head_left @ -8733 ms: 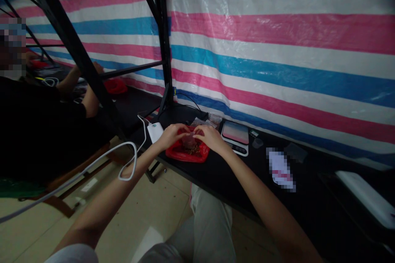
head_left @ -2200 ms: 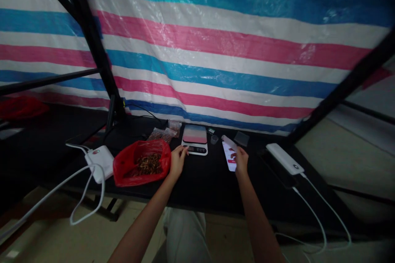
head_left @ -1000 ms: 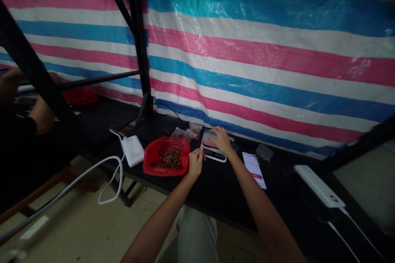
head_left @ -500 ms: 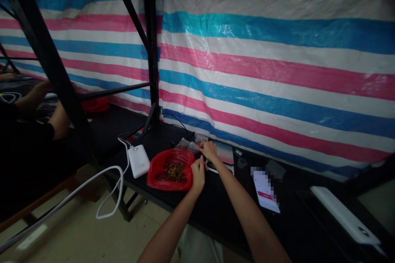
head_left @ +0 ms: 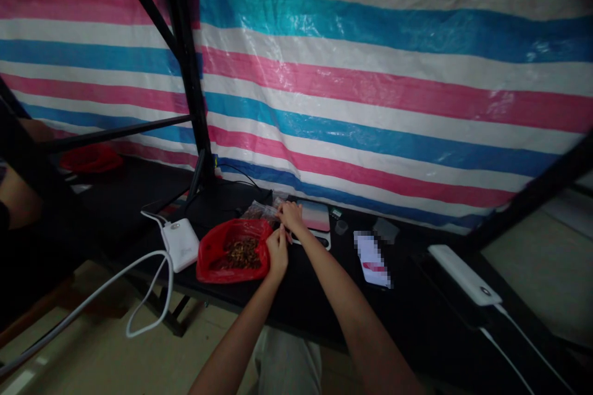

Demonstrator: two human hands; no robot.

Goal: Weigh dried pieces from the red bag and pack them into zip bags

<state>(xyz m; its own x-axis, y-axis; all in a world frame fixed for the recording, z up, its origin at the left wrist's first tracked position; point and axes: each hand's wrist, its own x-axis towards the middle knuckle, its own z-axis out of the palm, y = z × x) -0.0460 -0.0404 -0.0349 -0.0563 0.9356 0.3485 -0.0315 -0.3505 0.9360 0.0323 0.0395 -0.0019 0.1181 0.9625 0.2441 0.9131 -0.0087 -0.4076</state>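
A red plastic bag [head_left: 210,253] lies spread wide on the black table, holding a heap of small brown-gold pieces [head_left: 241,253]. My left hand [head_left: 278,253] is at the bag's right rim, its fingers drawn together; whatever they hold is too small to make out. Just beyond it, my right hand [head_left: 291,216] is bent with fingertips pointing down and left, close to small clear plastic bags [head_left: 260,211] with dark contents. What the right fingertips hold is hidden. Under and behind the right wrist sits a flat scale-like device [head_left: 315,216] with a pinkish plate.
A white power bank [head_left: 181,245] with a cable stands left of the red bag. To the right lie a lit phone [head_left: 373,262], a small clear round lid [head_left: 341,227] and another white power bank [head_left: 463,274]. Black frame posts [head_left: 188,68] and a striped sheet [head_left: 370,99] stand behind.
The view has turned right, so everything sits further left. Both hands remain close together by the red bag; my right hand's fingers are slightly more curled downward.
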